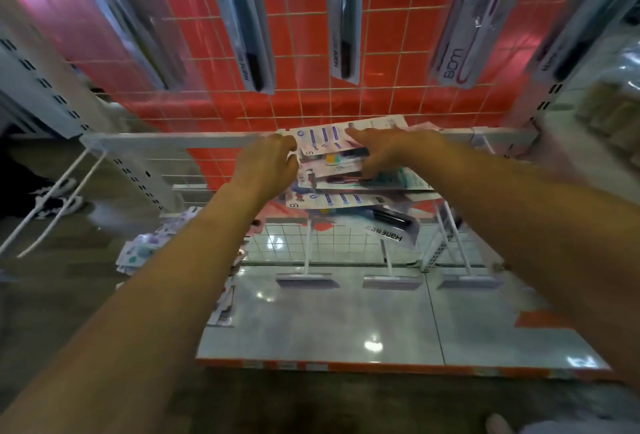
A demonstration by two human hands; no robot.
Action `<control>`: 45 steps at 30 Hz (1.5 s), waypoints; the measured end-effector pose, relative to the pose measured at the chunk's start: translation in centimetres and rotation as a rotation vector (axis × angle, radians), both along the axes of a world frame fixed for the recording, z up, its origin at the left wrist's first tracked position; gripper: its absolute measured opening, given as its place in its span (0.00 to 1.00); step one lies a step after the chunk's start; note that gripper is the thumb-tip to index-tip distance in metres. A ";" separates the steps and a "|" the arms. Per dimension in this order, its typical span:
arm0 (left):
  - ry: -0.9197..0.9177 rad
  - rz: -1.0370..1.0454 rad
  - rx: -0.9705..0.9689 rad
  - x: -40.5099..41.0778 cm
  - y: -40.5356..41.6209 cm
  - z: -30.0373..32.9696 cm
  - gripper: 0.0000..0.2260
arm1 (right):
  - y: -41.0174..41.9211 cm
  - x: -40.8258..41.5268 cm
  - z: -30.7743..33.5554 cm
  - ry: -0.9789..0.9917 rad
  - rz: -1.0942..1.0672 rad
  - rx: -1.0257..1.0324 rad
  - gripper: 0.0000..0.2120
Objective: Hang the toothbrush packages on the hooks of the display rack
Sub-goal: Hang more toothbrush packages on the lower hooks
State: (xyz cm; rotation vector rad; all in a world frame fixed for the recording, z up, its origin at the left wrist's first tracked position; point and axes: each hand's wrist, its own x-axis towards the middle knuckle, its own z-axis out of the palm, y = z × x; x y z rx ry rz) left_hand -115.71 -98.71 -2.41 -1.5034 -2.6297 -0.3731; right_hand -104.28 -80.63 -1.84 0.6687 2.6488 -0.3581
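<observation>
Head view, looking down and forward: a loose pile of toothbrush packages (pixel 349 174) lies heaped against the foot of the red wire grid panel (pixel 311 63), level with the white crossbar (pixel 156 142) that runs across the rack. The top package (pixel 329 137) in the pile, printed with a row of purple brushes, lies flat with its far edge touching the grid.

Left hand (pixel 266 165) sits at the left edge of the pile, fingers curled at the near corner of the top package; whether they actually pinch it cannot be told, as the fingertips are hidden behind the hand. Right hand (pixel 384 153) lies over the pile just right of the left hand, index finger stretched out along the top package and the remaining fingers bent down onto the packages beneath; a firm grip cannot be confirmed.

One dark Hane-branded package (pixel 391 229) hangs out below the pile, tilted. Above the pile, five hung packages (pixel 343 18) dangle in a row in front of the grid. Below the pile, three empty hooks with label holders (pixel 391 281) project forward over the glossy base shelf (pixel 346 329). Further packages (pixel 145 246) lie scattered left of the pile, beyond the left forearm. Motion blur softens the outer edges.
</observation>
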 end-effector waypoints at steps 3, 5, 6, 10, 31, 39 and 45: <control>0.001 -0.013 0.022 0.3 0.0 -0.2 0.13 | -0.6 0.0 0.2 0.070 0.068 0.015 0.31; -0.012 -0.019 0.025 0.5 -0.1 -0.3 0.13 | -1.2 0.3 0.4 0.088 0.112 0.063 0.25; -0.014 -0.017 0.026 0.5 -0.1 -0.4 0.13 | -1.4 0.6 0.5 0.087 0.127 0.088 0.24; -0.030 0.006 0.020 0.5 -0.4 -0.3 0.14 | -2.2 1.6 0.2 0.163 0.162 0.196 0.21; -0.150 0.009 0.100 0.1 -1.6 0.4 0.12 | -4.2 4.4 1.9 0.342 0.127 0.342 0.16; -0.406 -0.090 0.120 3.1 0.5 2.3 0.12 | -4.2 7.3 5.7 0.621 -0.014 0.024 0.08; -0.617 -0.129 0.262 6.9 2.3 4.3 0.14 | -4.1 9.4 7.5 0.811 -0.048 -0.122 0.06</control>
